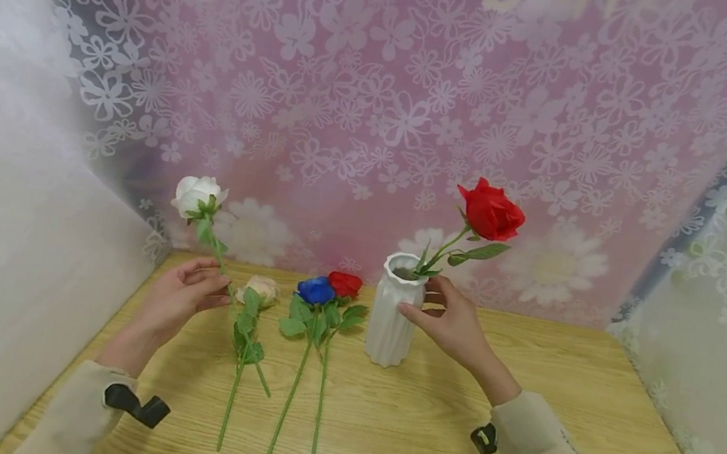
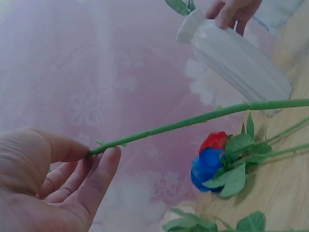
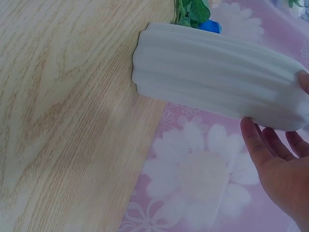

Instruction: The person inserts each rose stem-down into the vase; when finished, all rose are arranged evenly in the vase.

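Note:
My left hand [image 1: 179, 296] pinches the green stem of a white rose [image 1: 197, 196], which it holds up at the left with the bloom at the top. In the left wrist view the stem [image 2: 183, 124] runs from between thumb and fingers to the right edge. A white ribbed vase [image 1: 390, 325] stands upright on the table. Around its upper part, my right hand [image 1: 456, 324] grips with thumb in front and fingers at the far side. One red rose [image 1: 494, 211] leans out of the vase's mouth to the right; its lower stem is hidden inside.
Between the hands lie a cream rose [image 1: 261, 290], a blue rose [image 1: 316, 289] and a second red rose [image 1: 344, 284], stems toward me on the wooden table [image 1: 412, 447]. A pink floral curtain [image 1: 357, 96] closes off the back.

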`<state>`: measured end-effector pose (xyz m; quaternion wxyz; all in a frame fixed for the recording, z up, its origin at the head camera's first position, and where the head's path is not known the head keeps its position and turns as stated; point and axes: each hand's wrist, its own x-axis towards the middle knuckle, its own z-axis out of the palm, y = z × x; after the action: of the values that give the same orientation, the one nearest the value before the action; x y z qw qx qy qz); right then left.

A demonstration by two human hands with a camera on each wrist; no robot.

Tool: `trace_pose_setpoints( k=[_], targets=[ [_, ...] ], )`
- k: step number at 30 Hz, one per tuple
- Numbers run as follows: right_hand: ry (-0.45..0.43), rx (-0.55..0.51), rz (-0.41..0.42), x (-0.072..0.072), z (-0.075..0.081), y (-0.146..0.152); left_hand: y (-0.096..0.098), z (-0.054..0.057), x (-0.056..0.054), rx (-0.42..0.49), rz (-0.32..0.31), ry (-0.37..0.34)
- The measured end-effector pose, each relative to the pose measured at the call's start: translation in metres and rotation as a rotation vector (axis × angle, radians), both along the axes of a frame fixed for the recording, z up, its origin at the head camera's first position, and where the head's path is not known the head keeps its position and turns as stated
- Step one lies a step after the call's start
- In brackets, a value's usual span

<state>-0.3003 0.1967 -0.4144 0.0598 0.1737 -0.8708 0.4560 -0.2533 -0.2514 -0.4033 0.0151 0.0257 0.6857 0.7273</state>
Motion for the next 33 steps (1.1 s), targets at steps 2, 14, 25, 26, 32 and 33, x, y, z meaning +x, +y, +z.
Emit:
trace_pose_setpoints(
  k=[2,14,25,26,32,33],
  targets=[
    [0.004,-0.002,0.003,0.000,0.000,0.000,0.006,0.004,-0.003,0.018,0.011,0.016],
    [0.011,0.005,-0.003,0.000,0.000,0.001,0.042,0.037,-0.024,0.195,0.085,0.111],
    [-0.004,0.013,-0.003,0.001,0.002,0.000,0.079,0.063,-0.031,0.344,0.157,0.137],
    [-0.005,0.011,-0.002,0.001,0.002,0.000,0.081,0.064,-0.032,0.361,0.163,0.140],
    [0.007,0.012,0.003,0.000,0.001,0.000,0.097,0.072,-0.038,0.442,0.215,0.158],
    [0.010,0.013,0.002,0.000,0.000,0.000,0.100,0.074,-0.038,0.446,0.227,0.165]
  ],
)
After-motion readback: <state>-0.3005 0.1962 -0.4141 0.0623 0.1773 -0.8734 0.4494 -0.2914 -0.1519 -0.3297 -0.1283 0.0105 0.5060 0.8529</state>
